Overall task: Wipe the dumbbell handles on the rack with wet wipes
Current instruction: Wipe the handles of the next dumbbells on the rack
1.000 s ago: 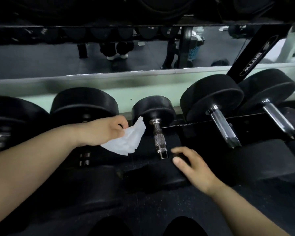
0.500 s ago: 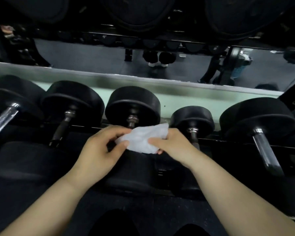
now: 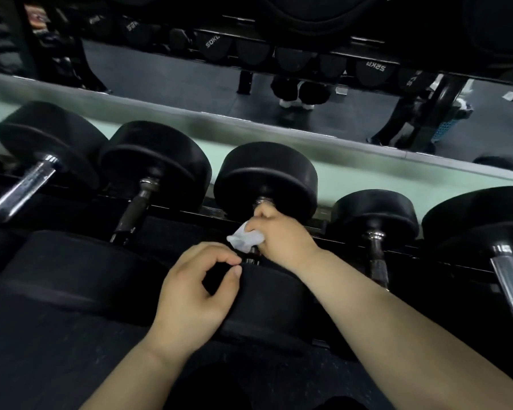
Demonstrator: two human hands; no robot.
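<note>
Right hand (image 3: pixel 282 235) clenches the wipe (image 3: pixel 245 239) around the middle dumbbell's handle (image 3: pixel 253 255) on the rack, left hand (image 3: pixel 199 288) loose and empty nearby; neighbouring handles probably remain.

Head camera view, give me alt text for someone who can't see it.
A person's right hand wraps a white wet wipe around a dumbbell handle on a rack of black dumbbells. The left hand hovers empty nearby, fingers curled.
</note>
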